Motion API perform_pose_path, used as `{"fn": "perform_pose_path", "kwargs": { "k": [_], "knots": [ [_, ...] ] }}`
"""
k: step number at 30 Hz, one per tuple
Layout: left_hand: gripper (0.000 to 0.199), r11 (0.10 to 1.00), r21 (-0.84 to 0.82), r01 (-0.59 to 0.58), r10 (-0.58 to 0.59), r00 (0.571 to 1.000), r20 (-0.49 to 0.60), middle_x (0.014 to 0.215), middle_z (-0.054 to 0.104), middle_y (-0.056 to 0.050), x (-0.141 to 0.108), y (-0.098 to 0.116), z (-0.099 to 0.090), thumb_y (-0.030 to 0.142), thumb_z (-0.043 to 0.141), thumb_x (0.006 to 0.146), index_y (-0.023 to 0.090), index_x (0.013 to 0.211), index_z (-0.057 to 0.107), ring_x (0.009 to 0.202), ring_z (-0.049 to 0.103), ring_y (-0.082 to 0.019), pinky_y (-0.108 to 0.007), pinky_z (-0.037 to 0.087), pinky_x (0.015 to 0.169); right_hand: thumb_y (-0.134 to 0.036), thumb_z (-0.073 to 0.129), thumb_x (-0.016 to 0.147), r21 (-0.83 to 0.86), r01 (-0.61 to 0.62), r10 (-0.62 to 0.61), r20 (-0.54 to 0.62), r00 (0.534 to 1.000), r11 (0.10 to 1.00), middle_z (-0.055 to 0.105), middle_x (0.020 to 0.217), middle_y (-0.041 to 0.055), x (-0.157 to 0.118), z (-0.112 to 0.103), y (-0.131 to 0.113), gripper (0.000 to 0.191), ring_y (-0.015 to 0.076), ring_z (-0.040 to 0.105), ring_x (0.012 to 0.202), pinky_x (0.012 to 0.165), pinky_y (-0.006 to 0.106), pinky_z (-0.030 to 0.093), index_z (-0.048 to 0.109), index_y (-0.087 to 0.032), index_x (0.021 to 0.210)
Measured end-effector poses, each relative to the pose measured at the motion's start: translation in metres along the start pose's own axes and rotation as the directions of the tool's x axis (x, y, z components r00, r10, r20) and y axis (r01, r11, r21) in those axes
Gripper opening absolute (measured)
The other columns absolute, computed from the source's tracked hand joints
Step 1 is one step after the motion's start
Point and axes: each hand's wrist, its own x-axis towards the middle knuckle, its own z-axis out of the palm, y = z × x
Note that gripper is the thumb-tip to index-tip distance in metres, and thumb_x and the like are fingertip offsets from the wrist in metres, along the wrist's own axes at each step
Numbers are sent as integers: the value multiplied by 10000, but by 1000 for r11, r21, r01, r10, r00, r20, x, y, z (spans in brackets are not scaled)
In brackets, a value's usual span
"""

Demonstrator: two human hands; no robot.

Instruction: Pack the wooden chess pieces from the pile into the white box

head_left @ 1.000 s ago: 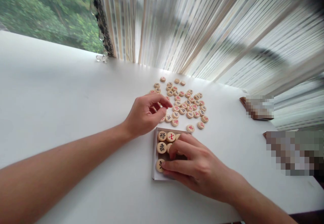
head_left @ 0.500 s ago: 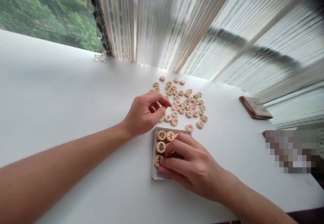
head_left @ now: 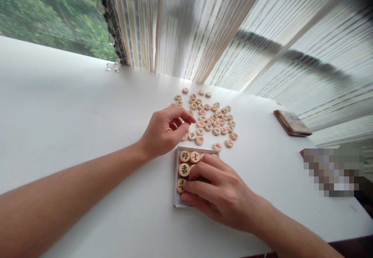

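My right hand (head_left: 223, 190) reaches into a shallow, light-coloured box (head_left: 175, 200), its fingers bent and closed over the pieces there. One fingertip presses on a round wooden xiangqi piece with a black character (head_left: 180, 185) in the lower left of the box. Above it lie another black-marked piece (head_left: 184, 169), a third black one (head_left: 184, 156) and a red-marked piece (head_left: 195, 156); the hand hides much of the rest. My left hand (head_left: 165, 131) hovers at the near left edge of the scattered xiangqi pieces (head_left: 208, 126), fingers loosely curled, a gap between thumb and forefinger. Nothing shows in it.
Loose pieces spread over the white table (head_left: 96, 126) beyond the box. A small brown-edged box or book (head_left: 292, 122) lies at the right, near a blurred-out patch (head_left: 332, 172). Curtains (head_left: 186, 25) hang along the far edge, and clear glass beads (head_left: 113, 66) rest by the window.
The whole view has shifted very slightly, with the things appearing a little further left. Both hands keep nearly the same pose, and the pieces have not visibly moved.
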Motion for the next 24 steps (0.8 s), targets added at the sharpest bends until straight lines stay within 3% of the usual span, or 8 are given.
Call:
{"fn": "perform_pose_path", "kwargs": {
  "k": [5, 15, 17, 19, 23, 24],
  "knots": [
    [167, 1000, 17, -11, 12, 1000, -5, 900, 758, -72, 0, -1, -1, 173, 633, 848, 134, 907, 783, 719, 701, -163, -253, 555, 589, -152, 742, 968, 41, -5, 7, -59, 998, 999, 712, 876, 101, 0, -6, 1, 39, 220, 557, 812, 747, 369, 520, 755, -129, 938],
    [106, 999, 39, 7, -5, 999, -37, 906, 784, -44, 1, 0, -7, 190, 683, 873, 177, 924, 775, 710, 681, -148, -245, 533, 607, -135, 688, 925, 60, 12, 10, -355, 935, 998, 688, 721, 59, -2, -16, 18, 119, 171, 517, 639, 635, 346, 497, 700, -172, 812],
    [108, 999, 45, 19, -16, 999, -52, 916, 787, -47, 3, -1, -10, 198, 681, 868, 178, 921, 773, 698, 675, -148, -249, 524, 596, -123, 678, 924, 72, -34, 64, -474, 878, 997, 685, 704, 55, -6, -24, 33, 163, 168, 556, 634, 606, 323, 476, 700, -178, 773],
    [109, 998, 66, 17, -13, 997, -71, 903, 784, -45, 7, -2, -13, 205, 683, 858, 178, 907, 776, 685, 665, -144, -248, 513, 587, -152, 635, 959, 123, -168, 208, -582, 786, 978, 680, 688, 42, -11, -34, 53, 245, 168, 599, 639, 610, 315, 470, 707, -187, 727],
    [125, 995, 62, 84, -72, 981, -181, 812, 758, -32, 17, -5, -23, 223, 694, 840, 164, 908, 781, 611, 620, -130, -249, 486, 551, -339, 618, 934, 351, -461, 565, -657, 499, 815, 675, 612, 28, -20, -43, 98, 341, 179, 601, 606, 611, 315, 471, 691, -207, 628],
    [127, 993, 60, 98, -83, 974, -209, 780, 741, -28, 20, -6, -26, 227, 689, 841, 161, 899, 780, 597, 608, -128, -253, 481, 547, -366, 608, 931, 377, -481, 597, -648, 473, 791, 680, 611, 32, -21, -43, 106, 350, 180, 602, 604, 611, 314, 474, 694, -205, 632]
  ]
}}
